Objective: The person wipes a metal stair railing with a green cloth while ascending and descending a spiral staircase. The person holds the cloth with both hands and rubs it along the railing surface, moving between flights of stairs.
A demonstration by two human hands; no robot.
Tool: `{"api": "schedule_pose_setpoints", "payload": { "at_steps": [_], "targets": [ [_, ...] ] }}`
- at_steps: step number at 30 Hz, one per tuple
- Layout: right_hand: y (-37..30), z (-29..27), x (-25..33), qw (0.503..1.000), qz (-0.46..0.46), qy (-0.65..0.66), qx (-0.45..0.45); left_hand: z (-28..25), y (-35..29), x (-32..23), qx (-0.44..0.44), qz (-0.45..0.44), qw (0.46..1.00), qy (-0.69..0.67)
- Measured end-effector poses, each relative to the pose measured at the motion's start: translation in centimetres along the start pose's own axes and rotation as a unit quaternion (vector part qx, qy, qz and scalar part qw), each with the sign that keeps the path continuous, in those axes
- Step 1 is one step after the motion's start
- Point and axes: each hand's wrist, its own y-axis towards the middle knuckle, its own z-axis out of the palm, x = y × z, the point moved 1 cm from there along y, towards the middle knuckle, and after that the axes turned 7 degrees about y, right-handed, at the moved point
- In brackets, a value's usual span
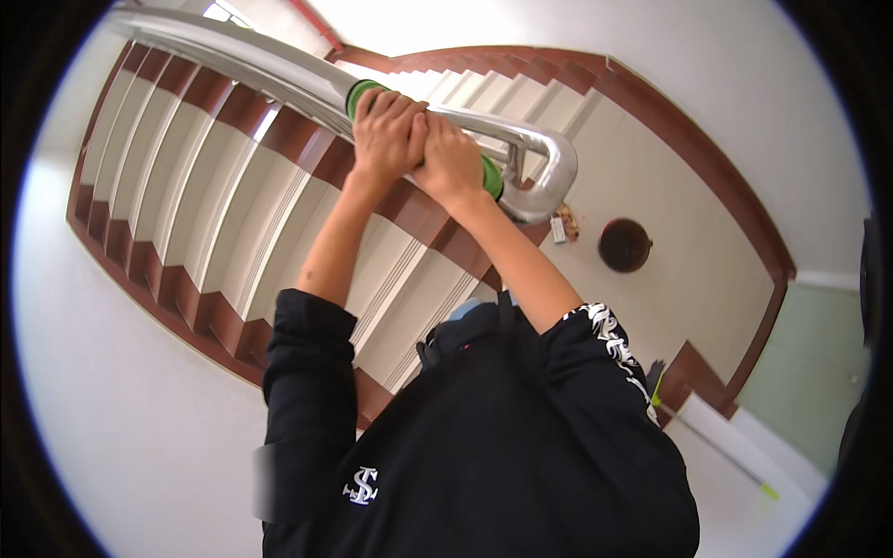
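My left hand (pixel 388 130) and my right hand (pixel 450 160) are side by side, both closed around a green cloth (pixel 492 178) wrapped over a polished steel handrail (pixel 251 58). The green shows at either side of my fists, and its middle is hidden under my fingers. The rail runs down from the upper left and bends into a curved end (pixel 556 172) just right of my right hand. My bare forearms rise from black sleeves at the lower edge.
A staircase (pixel 195 177) with white treads and red-brown edges drops away below the rail. On the pale landing lie a dark round object (pixel 624 245) and a small packet (pixel 562 227). A long white stick with a green tip (pixel 744 470) lies at the lower right.
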Motion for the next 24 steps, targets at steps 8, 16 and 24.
{"api": "schedule_pose_setpoints", "payload": {
  "at_steps": [8,16,24],
  "targets": [
    [-9.9,-2.4,-6.5,0.993,0.059,-0.049,-0.088,6.5,-4.7,-9.6,-0.044,0.047,0.997,-0.052],
    [-11.3,-6.1,-9.6,0.999,0.006,-0.044,0.029,7.1,-3.5,-13.2,0.080,0.042,0.994,-0.053],
    [-9.0,-9.5,-11.1,0.971,-0.034,-0.094,0.217,4.5,-4.0,-13.8,0.104,0.100,0.988,-0.057]
  ]
}}
